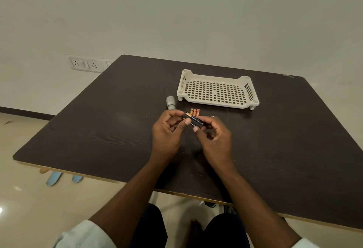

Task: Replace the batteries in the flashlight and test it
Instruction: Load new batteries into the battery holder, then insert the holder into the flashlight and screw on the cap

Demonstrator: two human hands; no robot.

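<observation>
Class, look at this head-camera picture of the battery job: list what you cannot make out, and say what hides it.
- Head view: the item both hands hold; left hand and right hand fingers cover its ends.
- Loose batteries behind the hands: near ends hidden, labels too small.
- Grey flashlight part: too small to tell which part.
- Small object behind the right hand: mostly hidden.

Tray (217, 92) beyond, bare tabletop (98, 130) leftward

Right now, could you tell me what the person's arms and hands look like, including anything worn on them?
Both forearms are bare. The left hand and right hand wear no gloves, and no rings or watch show. Pale, light-coloured sleeves are pushed up near the elbows at the bottom edge of the view.
</observation>
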